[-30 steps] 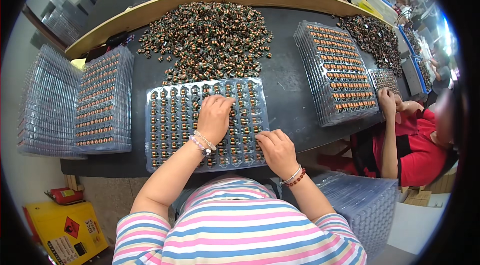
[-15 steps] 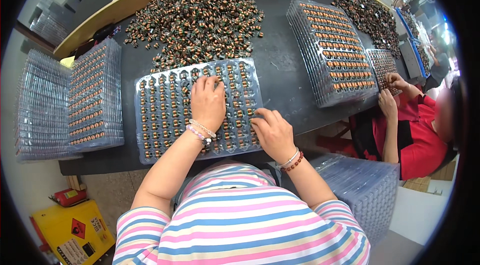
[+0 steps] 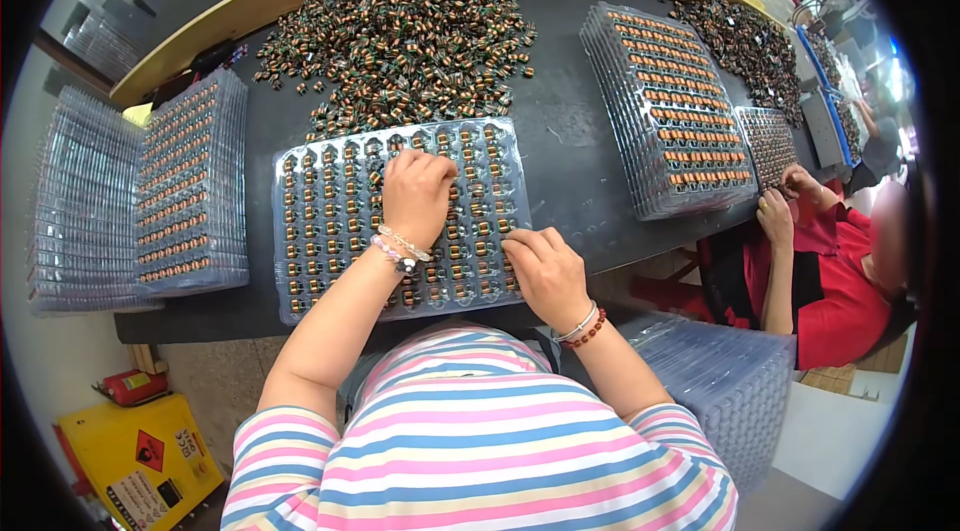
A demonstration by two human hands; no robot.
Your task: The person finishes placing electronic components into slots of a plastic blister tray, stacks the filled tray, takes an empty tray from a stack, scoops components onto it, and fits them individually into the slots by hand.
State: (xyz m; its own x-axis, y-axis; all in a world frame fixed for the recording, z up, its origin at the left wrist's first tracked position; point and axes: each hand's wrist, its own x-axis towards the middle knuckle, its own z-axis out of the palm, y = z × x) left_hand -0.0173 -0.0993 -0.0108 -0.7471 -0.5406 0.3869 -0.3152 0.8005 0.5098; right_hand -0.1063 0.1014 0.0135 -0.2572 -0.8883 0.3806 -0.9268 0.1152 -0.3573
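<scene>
In front of me on the dark table lies a clear plastic tray (image 3: 296, 309) with rows of pockets, most of them holding small copper-wound coils (image 3: 330, 216). My left hand (image 3: 418, 201) is over the tray's upper middle, its fingers curled and their tips down at the pockets. Whatever is between those fingertips is hidden. At the tray's right edge, my right hand (image 3: 548, 273) has thumb and fingers drawn together beside the last column of coils. I cannot make out what they grip. Just beyond the tray spreads a large heap of loose coils (image 3: 400, 41).
Filled trays (image 3: 190, 191) are stacked at the left beside more clear trays (image 3: 85, 201). Another filled stack (image 3: 680, 111) stands to the right. A co-worker in red (image 3: 850, 271) handles a tray (image 3: 768, 146) there. Clear trays (image 3: 720, 371) are piled below, beside my right arm.
My left hand's fingertips have shifted slightly right across the tray. My right hand has stayed at the tray's right edge, moving barely downward. The whole view has shifted a little.
</scene>
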